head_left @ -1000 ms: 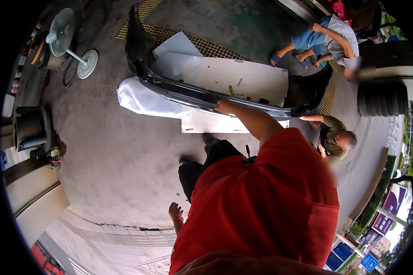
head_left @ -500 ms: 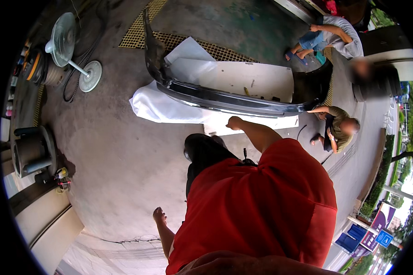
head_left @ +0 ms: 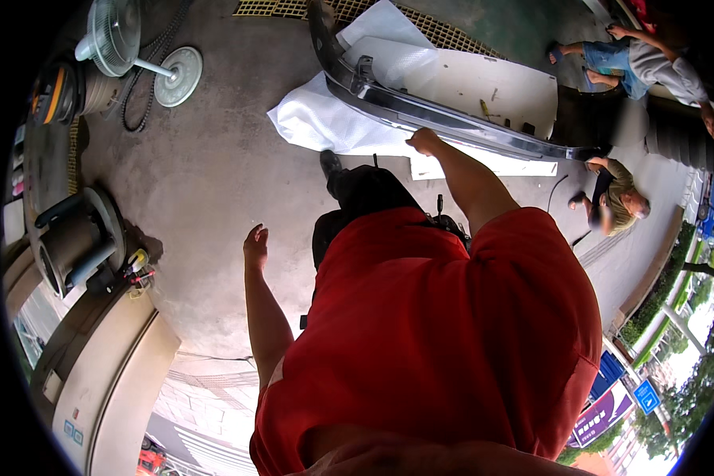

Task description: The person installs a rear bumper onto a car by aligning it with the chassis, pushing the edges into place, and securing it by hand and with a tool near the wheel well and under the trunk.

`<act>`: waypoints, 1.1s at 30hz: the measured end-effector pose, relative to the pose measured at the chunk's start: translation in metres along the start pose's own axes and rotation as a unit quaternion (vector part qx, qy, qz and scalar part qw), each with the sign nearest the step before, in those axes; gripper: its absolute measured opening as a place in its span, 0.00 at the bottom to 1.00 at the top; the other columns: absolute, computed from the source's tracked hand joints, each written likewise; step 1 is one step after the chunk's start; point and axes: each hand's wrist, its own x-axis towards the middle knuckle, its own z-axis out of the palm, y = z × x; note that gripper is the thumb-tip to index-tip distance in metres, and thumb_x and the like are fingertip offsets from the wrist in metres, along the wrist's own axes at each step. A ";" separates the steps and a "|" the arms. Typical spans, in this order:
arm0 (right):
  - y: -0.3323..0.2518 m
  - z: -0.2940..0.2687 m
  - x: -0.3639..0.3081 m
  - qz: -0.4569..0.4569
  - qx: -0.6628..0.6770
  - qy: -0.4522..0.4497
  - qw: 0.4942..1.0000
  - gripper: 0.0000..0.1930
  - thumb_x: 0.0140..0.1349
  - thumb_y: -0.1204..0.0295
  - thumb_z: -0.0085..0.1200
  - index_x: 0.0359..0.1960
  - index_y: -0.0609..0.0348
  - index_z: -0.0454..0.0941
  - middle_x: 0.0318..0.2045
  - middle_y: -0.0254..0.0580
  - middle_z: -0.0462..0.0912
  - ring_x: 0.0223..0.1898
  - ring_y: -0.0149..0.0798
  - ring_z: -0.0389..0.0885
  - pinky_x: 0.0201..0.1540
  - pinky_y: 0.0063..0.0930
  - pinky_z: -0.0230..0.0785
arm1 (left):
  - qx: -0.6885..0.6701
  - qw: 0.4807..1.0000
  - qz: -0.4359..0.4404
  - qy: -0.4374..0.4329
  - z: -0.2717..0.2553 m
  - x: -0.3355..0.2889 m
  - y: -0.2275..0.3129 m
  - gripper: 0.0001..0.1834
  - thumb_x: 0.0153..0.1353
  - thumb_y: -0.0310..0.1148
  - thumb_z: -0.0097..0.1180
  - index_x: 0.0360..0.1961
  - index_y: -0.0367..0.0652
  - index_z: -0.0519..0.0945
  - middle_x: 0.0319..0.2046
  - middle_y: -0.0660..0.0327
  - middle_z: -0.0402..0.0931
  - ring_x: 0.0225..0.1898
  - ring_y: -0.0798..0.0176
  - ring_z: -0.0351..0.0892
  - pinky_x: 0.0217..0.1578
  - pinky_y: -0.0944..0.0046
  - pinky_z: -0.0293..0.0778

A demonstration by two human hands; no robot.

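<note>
My left hand (head_left: pixel 255 247) hangs out over the bare concrete floor, its fingers loosely apart and nothing in it. My right hand (head_left: pixel 426 143) is closed, with the fingers curled in; whether anything is inside them is hidden. In the picture it overlaps the lower edge of a long black car bumper (head_left: pixel 452 113); I cannot tell whether they touch. Under and around the bumper lie a white board (head_left: pixel 523 89) and crumpled white plastic wrapping (head_left: pixel 305 119). A crouching person (head_left: pixel 623 186) at the right has a hand at the bumper's right end.
A pedestal fan (head_left: pixel 178 75) stands at the upper left beside a dark coiled hose (head_left: pixel 139 115). A large reel (head_left: pixel 75 246) sits at the left, near a pale cabinet (head_left: pixel 119 373). Another person (head_left: pixel 658 63) sits at the upper right. Yellow grating (head_left: pixel 460 38) crosses the floor behind the bumper.
The view has shifted, and the bumper and fan now appear higher up. My left hand has swung forward and up. My right hand now overlaps the bumper's edge in the picture.
</note>
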 end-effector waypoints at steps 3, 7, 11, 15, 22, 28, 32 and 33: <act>-0.039 -0.034 0.057 -0.103 0.000 0.115 0.988 0.26 0.62 0.50 0.42 0.34 0.64 0.78 0.30 0.52 0.80 0.29 0.45 0.81 0.30 0.38 0.74 | -0.053 0.997 -0.058 0.017 -0.037 0.015 -0.011 0.22 0.61 0.37 0.49 0.54 0.39 0.69 0.48 0.54 0.73 0.48 0.56 0.74 0.47 0.59 0.69; -0.153 -0.080 0.084 0.038 0.444 0.038 0.895 0.15 0.55 0.60 0.54 0.37 0.59 0.76 0.26 0.39 0.77 0.23 0.36 0.79 0.27 0.37 0.74 | -0.092 0.957 -0.258 0.096 -0.097 -0.013 -0.045 0.22 0.61 0.40 0.48 0.55 0.45 0.68 0.48 0.56 0.73 0.44 0.54 0.75 0.40 0.56 0.72; -0.189 -0.107 0.140 0.128 0.663 0.085 0.732 0.18 0.56 0.57 0.53 0.37 0.60 0.72 0.26 0.41 0.75 0.24 0.41 0.78 0.26 0.38 0.74 | 0.015 0.944 -0.328 0.023 -0.149 -0.016 -0.051 0.20 0.61 0.40 0.47 0.53 0.46 0.69 0.45 0.58 0.72 0.42 0.57 0.74 0.38 0.58 0.72; -0.214 -0.139 0.186 0.211 0.766 0.131 0.593 0.19 0.58 0.58 0.49 0.42 0.59 0.66 0.25 0.47 0.72 0.21 0.47 0.77 0.23 0.41 0.74 | 0.129 0.944 -0.297 -0.058 -0.211 0.024 -0.052 0.18 0.61 0.40 0.47 0.51 0.47 0.69 0.41 0.61 0.72 0.39 0.60 0.73 0.35 0.60 0.71; -0.184 -0.136 0.248 0.315 0.777 0.164 0.520 0.09 0.57 0.67 0.46 0.33 0.60 0.70 0.21 0.48 0.73 0.15 0.43 0.73 0.13 0.35 0.67 | 0.362 0.900 -0.184 -0.158 -0.386 0.236 0.060 0.16 0.61 0.40 0.46 0.49 0.48 0.70 0.34 0.65 0.70 0.34 0.66 0.70 0.31 0.62 0.69; -0.213 -0.163 0.227 0.454 0.743 0.160 0.465 0.05 0.54 0.74 0.43 0.24 0.60 0.70 0.17 0.44 0.72 0.13 0.38 0.70 0.12 0.31 0.64 | 0.121 0.988 -0.080 -0.043 -0.394 0.430 0.321 0.20 0.61 0.37 0.49 0.53 0.45 0.68 0.34 0.67 0.70 0.33 0.72 0.67 0.29 0.70 0.66; -0.207 -0.140 0.224 0.411 0.757 0.229 0.453 0.08 0.50 0.76 0.46 0.15 0.60 0.70 0.10 0.42 0.70 0.09 0.38 0.68 0.11 0.32 0.60 | 0.182 0.978 -0.004 -0.098 -0.317 0.522 0.479 0.22 0.63 0.38 0.47 0.56 0.40 0.65 0.43 0.62 0.72 0.42 0.67 0.70 0.42 0.65 0.67; -0.204 -0.134 0.223 0.414 0.765 0.239 0.433 0.09 0.50 0.76 0.46 0.14 0.60 0.69 0.10 0.42 0.69 0.09 0.38 0.68 0.10 0.32 0.59 | 0.215 0.964 0.033 -0.151 -0.286 0.533 0.509 0.22 0.63 0.37 0.46 0.56 0.37 0.66 0.44 0.61 0.72 0.43 0.66 0.71 0.44 0.66 0.66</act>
